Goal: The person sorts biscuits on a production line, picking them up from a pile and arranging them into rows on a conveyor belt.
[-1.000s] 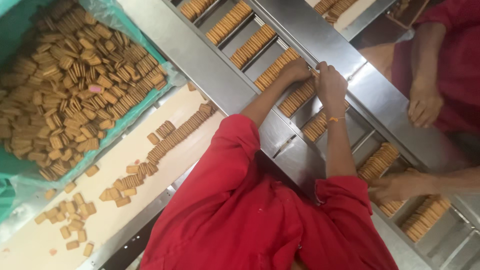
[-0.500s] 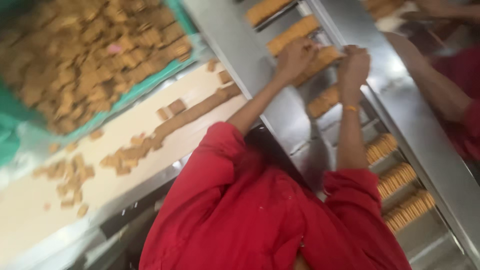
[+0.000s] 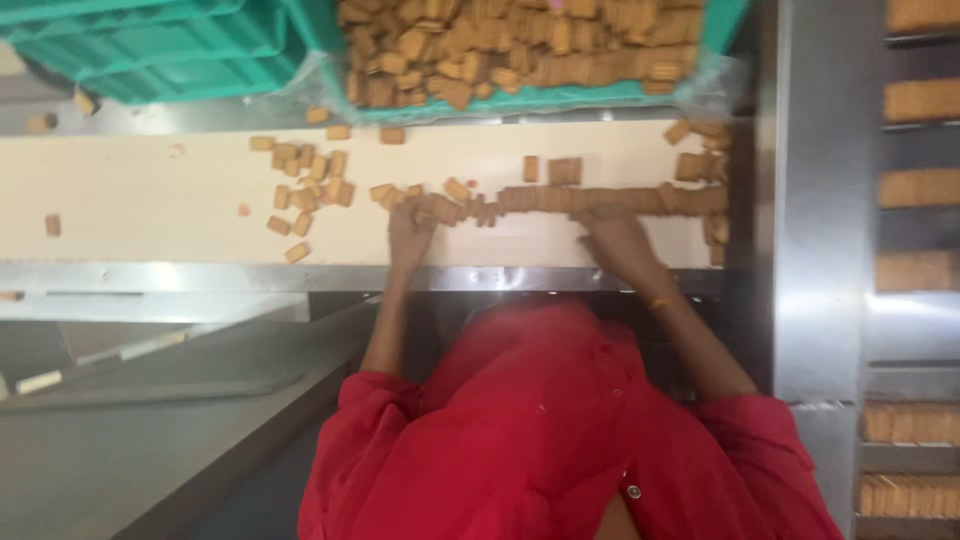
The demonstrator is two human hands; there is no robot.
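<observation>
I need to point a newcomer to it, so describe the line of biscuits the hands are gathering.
Start at the cream belt below the green crate. Between the left hand and right hand runs the row of biscuits, standing on edge and packed together, unlike the loose biscuits scattered flat further left.

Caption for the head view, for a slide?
Both hands, left hand and right hand, on a biscuit row on a cream table.

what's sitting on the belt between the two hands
In the head view, a row of biscuits standing on edge runs along the cream belt from the left hand to the right hand.
</observation>
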